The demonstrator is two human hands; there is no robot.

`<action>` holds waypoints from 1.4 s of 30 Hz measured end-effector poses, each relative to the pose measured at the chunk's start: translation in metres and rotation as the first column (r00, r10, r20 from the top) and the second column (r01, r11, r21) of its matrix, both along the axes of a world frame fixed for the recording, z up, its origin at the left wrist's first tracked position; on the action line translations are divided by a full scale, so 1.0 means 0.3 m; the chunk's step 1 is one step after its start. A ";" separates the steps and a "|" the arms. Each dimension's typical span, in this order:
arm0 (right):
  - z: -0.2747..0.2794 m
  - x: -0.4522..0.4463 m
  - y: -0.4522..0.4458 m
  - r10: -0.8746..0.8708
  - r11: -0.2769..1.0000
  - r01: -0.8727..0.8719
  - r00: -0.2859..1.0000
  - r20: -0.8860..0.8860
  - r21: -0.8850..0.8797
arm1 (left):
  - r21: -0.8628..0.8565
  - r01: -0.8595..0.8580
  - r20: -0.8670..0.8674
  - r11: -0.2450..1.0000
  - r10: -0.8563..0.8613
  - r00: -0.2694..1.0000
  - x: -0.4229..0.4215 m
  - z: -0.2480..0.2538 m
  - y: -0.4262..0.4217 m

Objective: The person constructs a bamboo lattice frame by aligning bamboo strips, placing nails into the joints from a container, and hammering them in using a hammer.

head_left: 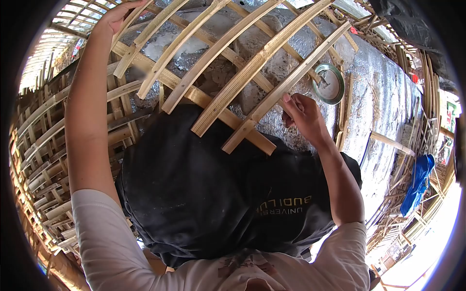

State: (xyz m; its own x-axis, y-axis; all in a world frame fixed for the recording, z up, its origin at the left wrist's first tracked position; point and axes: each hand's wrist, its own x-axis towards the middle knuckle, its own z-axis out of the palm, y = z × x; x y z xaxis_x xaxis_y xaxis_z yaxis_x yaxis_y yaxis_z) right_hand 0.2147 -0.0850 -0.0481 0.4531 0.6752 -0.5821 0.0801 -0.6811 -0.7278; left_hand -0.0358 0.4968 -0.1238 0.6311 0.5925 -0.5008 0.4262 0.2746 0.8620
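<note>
Bamboo frame (262,55) at twelve o'clock looks light, stiff, best held at opposite edges: left hand (118,18) wraps fingers around eleven o'clock's edge; right hand (306,118) pinches the one-o'clock slat (272,103).

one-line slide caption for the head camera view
Left hand holds a slatted bamboo frame, right hand at its right side; black cloth below, green-rimmed dish beyond.

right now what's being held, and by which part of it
The wooden rack: the left hand holds its leftmost slat, near the picture's top edge. The right hand touches the rightmost slat; whether it grips is unclear.
</note>
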 end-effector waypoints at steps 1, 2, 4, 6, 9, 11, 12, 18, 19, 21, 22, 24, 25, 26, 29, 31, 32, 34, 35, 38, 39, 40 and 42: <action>0.004 -0.005 0.004 0.009 1.000 -0.009 1.000 0.030 0.012 | 0.010 -0.012 0.005 1.000 0.012 1.000 -0.002 0.001 0.001; 0.009 -0.013 0.009 0.017 1.000 -0.019 0.998 0.061 0.024 | 0.020 -0.025 0.010 0.999 0.024 1.000 -0.004 0.003 0.002; 0.001 -0.017 0.003 0.018 0.998 -0.026 0.993 0.116 0.062 | 0.035 -0.019 0.016 0.999 0.018 1.000 -0.008 -0.008 0.017; -0.018 -0.021 -0.002 0.009 0.993 -0.028 0.986 0.165 0.115 | 0.046 0.012 0.019 0.999 -0.012 1.000 -0.018 -0.013 0.024; 0.027 -0.018 0.003 0.178 0.979 -0.203 0.891 0.417 0.016 | 0.015 -0.004 0.005 1.000 0.004 1.000 -0.026 0.002 0.014; 0.014 -0.021 -0.003 0.176 0.960 -0.259 0.849 0.497 0.102 | 0.031 -0.032 -0.007 0.999 0.032 0.999 -0.025 0.012 -0.002; 0.008 -0.023 -0.007 0.172 0.947 -0.289 0.827 0.536 0.142 | 0.038 -0.046 -0.013 0.998 0.046 0.999 -0.020 0.024 -0.021; 0.012 -0.009 -0.008 0.157 0.947 -0.291 0.785 0.599 0.134 | 0.303 -0.306 -0.168 0.902 0.367 0.915 0.118 0.325 -0.447; 0.014 -0.012 -0.005 0.171 0.950 -0.297 0.758 0.629 0.099 | 0.191 -0.238 -0.131 0.952 0.265 0.955 0.077 0.223 -0.317; 0.028 -0.012 -0.003 0.201 0.953 -0.302 0.697 0.689 0.027 | 0.019 -0.046 -0.053 0.999 0.047 0.997 0.013 0.041 -0.050; 0.040 -0.012 -0.003 0.229 0.951 -0.308 0.666 0.710 -0.018 | -0.024 -0.014 -0.033 1.000 0.013 0.999 -0.020 -0.019 -0.015; 0.066 -0.020 -0.002 0.287 0.942 -0.316 0.603 0.744 -0.108 | -0.032 -0.029 -0.018 0.999 0.029 0.999 -0.016 -0.027 -0.019; 0.075 -0.026 0.000 0.273 0.937 -0.337 0.534 0.800 -0.095 | -0.036 -0.037 -0.013 0.999 0.037 0.999 -0.016 -0.030 -0.021; 0.084 -0.032 0.004 0.255 0.929 -0.360 0.461 0.850 -0.084 | -0.040 -0.046 -0.009 0.998 0.046 0.999 -0.018 -0.032 -0.023; 0.094 -0.041 0.030 0.224 0.876 -0.479 0.297 0.928 -0.058 | -0.056 -0.068 -0.002 0.996 0.068 0.998 -0.027 -0.041 -0.035; 0.095 -0.052 0.039 0.296 0.819 -0.562 0.244 0.923 -0.114 | -0.040 -0.048 0.005 0.998 0.048 0.999 -0.033 -0.059 -0.029; 0.091 -0.067 0.033 0.375 0.783 -0.597 0.232 0.897 -0.173 | -0.029 -0.039 0.010 0.999 0.039 0.999 -0.032 -0.062 -0.021; 0.069 -0.097 0.021 0.464 0.758 -0.627 0.323 0.825 -0.181 | -0.035 -0.041 0.031 0.999 0.042 0.999 -0.030 -0.068 -0.002; 0.064 -0.102 0.024 0.461 0.760 -0.626 0.330 0.824 -0.174 | -0.041 -0.042 0.040 0.998 0.044 0.998 -0.036 -0.073 0.002; 0.061 -0.108 0.021 0.445 0.768 -0.625 0.365 0.817 -0.139 | 0.012 -0.030 0.062 0.999 0.029 0.998 -0.033 -0.078 0.005; 0.053 -0.108 0.018 0.431 0.771 -0.627 0.386 0.816 -0.111 | 0.040 -0.012 0.075 0.999 0.009 0.997 -0.030 -0.087 0.026; 0.048 -0.107 0.018 0.414 0.771 -0.632 0.404 0.815 -0.079 | 0.089 -0.076 0.108 0.993 0.067 0.992 -0.021 -0.094 0.017; 0.053 -0.111 0.020 0.439 0.769 -0.622 0.346 0.829 -0.147 | 0.591 -0.211 -0.030 0.779 0.283 0.959 -0.019 -0.017 -0.040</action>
